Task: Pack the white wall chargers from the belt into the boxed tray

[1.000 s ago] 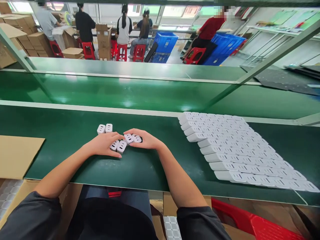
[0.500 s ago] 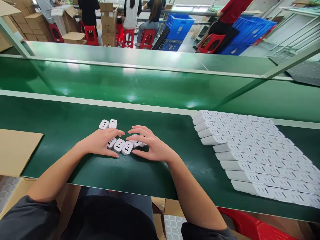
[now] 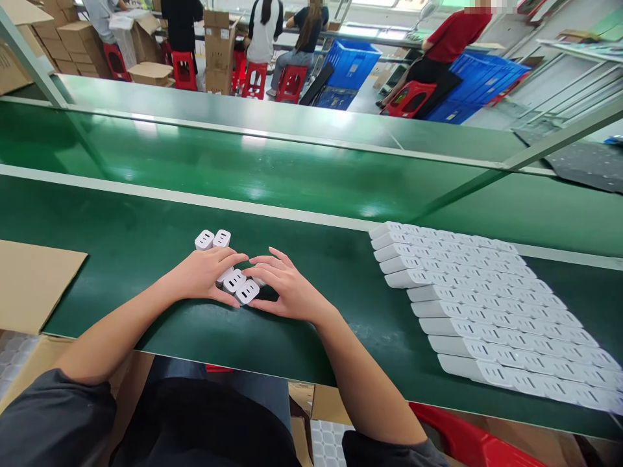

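Observation:
On the green bench, a small cluster of white USB chargers [image 3: 234,281] stands with slotted faces up, between my two hands. My left hand [image 3: 207,272] curves round the cluster's left side, thumb at the near edge and fingers at the far edge. From the right, my right hand [image 3: 291,287] closes round the same cluster, thumb low and fingers arched over, hiding some chargers. The fingertips of both hands nearly meet. Two more white chargers [image 3: 213,239] stand side by side just beyond my left hand.
To the right stands a large block of white chargers [image 3: 487,305] in tight rows. A cardboard sheet [image 3: 39,285] lies at the left. Beyond a pale rail [image 3: 195,198] runs a green belt [image 3: 243,162]. People sit on red stools [image 3: 292,84] near blue crates [image 3: 353,65].
My right hand has moved slightly left and drawn in round the cluster, covering more of its right-hand chargers. My left hand stays round the left side. The camera view has tilted a little.

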The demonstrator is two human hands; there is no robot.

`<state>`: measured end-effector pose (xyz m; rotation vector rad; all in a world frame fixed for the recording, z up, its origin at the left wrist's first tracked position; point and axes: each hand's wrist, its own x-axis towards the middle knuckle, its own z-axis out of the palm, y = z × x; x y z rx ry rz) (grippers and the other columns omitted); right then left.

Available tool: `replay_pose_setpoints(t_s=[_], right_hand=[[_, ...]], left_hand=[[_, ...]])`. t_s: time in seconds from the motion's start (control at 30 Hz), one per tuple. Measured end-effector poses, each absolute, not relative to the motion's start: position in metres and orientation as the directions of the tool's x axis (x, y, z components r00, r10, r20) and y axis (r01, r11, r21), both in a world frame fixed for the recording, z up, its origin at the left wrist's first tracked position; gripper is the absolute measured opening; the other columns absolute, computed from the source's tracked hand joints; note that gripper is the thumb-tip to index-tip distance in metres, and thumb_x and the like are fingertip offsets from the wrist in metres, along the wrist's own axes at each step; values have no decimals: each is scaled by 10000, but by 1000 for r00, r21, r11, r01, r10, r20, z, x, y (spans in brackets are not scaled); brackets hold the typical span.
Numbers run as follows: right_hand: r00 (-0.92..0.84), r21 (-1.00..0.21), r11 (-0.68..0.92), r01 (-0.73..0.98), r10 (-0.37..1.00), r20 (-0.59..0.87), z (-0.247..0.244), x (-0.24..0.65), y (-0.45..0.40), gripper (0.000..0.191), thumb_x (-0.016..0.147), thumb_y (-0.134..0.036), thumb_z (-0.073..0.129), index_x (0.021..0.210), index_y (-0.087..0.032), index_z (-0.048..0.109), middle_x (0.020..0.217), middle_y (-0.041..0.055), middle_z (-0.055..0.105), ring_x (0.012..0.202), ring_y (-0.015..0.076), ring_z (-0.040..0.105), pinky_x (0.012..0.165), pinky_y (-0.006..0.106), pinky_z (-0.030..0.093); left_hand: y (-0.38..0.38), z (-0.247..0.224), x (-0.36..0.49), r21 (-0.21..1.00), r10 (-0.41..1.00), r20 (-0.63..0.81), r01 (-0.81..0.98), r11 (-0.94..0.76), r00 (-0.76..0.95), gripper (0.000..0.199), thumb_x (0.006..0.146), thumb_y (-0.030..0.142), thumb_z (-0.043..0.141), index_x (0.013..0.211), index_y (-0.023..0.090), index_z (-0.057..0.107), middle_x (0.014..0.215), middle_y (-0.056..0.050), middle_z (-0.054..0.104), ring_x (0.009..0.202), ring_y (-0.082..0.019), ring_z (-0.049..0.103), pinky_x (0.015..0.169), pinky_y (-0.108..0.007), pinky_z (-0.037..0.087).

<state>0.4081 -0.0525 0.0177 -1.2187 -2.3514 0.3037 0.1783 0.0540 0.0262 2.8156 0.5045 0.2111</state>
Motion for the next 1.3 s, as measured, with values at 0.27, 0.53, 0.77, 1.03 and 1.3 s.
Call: replay_pose_setpoints(t_s=[0.27, 0.53, 0.77, 1.03, 1.3], right_hand=[[-487, -337, 586, 737, 806, 335, 14, 395, -56, 479, 862, -465, 641, 1259, -215, 539, 1127, 102, 687, 1185, 267, 585, 1188, 576, 261], [-461, -383, 556, 738, 829, 315, 26, 406, -56, 698, 779, -639, 686, 1315, -218, 536, 1238, 119, 620, 1248, 297, 538, 1209, 590, 218], [-522, -307, 587, 749, 808, 272, 17, 408, -53, 731, 836, -588, 659, 1456, -254, 461, 1464, 127, 503, 1381, 316, 441, 1209, 613, 205], [-384, -362, 488, 794, 865, 322, 22, 428, -53, 498, 860, -541, 655, 1242, -224, 620, 1237, 140, 584, 1109, 269, 610, 1005, 475, 513], [-371, -407, 484, 775, 869, 326, 18, 424, -54, 503, 890, -517, 631, 1299, -227, 592, 1202, 122, 579, 1069, 239, 620, 956, 409, 550]], left_hand=[[39, 19, 184, 342, 366, 173, 292, -893, 914, 1187, 649, 834, 633, 1549, 239, 139, 1394, -177, 500, 1237, -344, 554, 955, -418, 485], [46, 11, 182, 438, 320, 244, 190, -879, 915, 1209, 696, 630, 743, 1560, 266, -19, 1435, -165, 444, 1270, -325, 520, 998, -450, 487], [50, 9, 182, 440, 250, 307, 96, -893, 918, 1186, 717, 485, 747, 1561, 258, -56, 1542, -180, 332, 1415, -350, 373, 1101, -476, 424], [58, 14, 178, 441, 317, 267, 177, -880, 910, 949, 833, 363, 627, 1563, 268, 29, 1537, -124, 380, 1402, -281, 408, 1122, -420, 417], [37, 9, 186, 402, 322, 311, 183, -897, 894, 903, 771, 184, 484, 1563, 260, 56, 1523, -126, 368, 1380, -282, 424, 1087, -423, 442]])
